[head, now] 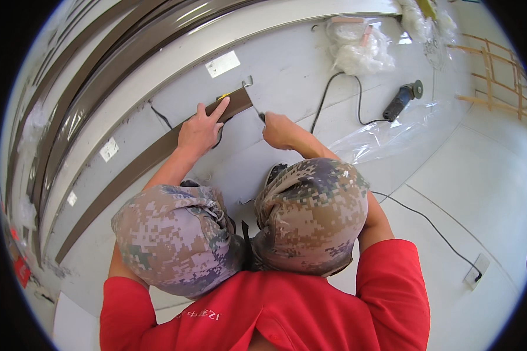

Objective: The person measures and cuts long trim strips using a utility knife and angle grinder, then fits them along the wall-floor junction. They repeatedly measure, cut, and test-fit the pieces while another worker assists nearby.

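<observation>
A long brown profile strip (158, 149) runs from the lower left to a squared end before my knees. My left hand (202, 128) lies on it near that end, two fingers spread over its face, beside a small yellow item (223, 96) at the far edge. My right hand (277, 130) is closed around the dark handle of a thin tool (262, 116), whose narrow shaft or blade reaches the strip's end; its exact kind cannot be told. A dark object, mostly hidden, shows under the strip by my left hand.
An angle grinder (399, 102) with a black cord lies on the floor at right, near clear plastic film (377, 138). Bubble wrap (362, 48) lies beyond. Long brown and white profiles (127, 66) stretch across the left. A cord runs to a wall socket (477, 271). A wooden frame (489, 79) stands far right.
</observation>
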Motion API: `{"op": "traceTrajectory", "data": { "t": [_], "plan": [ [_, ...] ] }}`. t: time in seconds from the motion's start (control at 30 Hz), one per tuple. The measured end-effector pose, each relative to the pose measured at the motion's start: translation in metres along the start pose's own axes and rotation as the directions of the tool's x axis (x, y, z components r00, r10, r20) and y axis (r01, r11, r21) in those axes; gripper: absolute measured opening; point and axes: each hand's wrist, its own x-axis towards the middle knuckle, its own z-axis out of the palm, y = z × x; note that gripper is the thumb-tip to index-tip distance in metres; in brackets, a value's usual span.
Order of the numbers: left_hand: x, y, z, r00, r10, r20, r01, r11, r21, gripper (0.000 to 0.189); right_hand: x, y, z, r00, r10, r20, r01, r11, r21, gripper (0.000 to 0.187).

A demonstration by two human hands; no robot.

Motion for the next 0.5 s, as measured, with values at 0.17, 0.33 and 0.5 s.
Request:
{"op": "traceTrajectory", "data": {
  "t": [0.17, 0.33, 0.5],
  "plan": [
    [0.001, 0.01, -0.02, 0.995, -0.066, 0.072, 0.067, 0.998, -0.013, 0.085, -0.024, 0.024, 0.006, 0.973, 0.073, -0.219, -0.027, 0.978, 0.208, 0.032],
    [0.016, -0.008, -0.01, 0.984, -0.165, 0.065, 0.175, 0.965, -0.195, 0.083, 0.036, 0.044, 0.01, 0.478, -0.336, -0.812, 0.236, 0.939, -0.25, 0.035],
    [0.012, -0.016, -0.018, 0.992, -0.127, -0.005, 0.122, 0.957, -0.263, 0.075, 0.071, 0.011, 0.021, 0.922, 0.05, -0.383, 0.277, 0.607, 0.745, 0.048]
  ]
}}
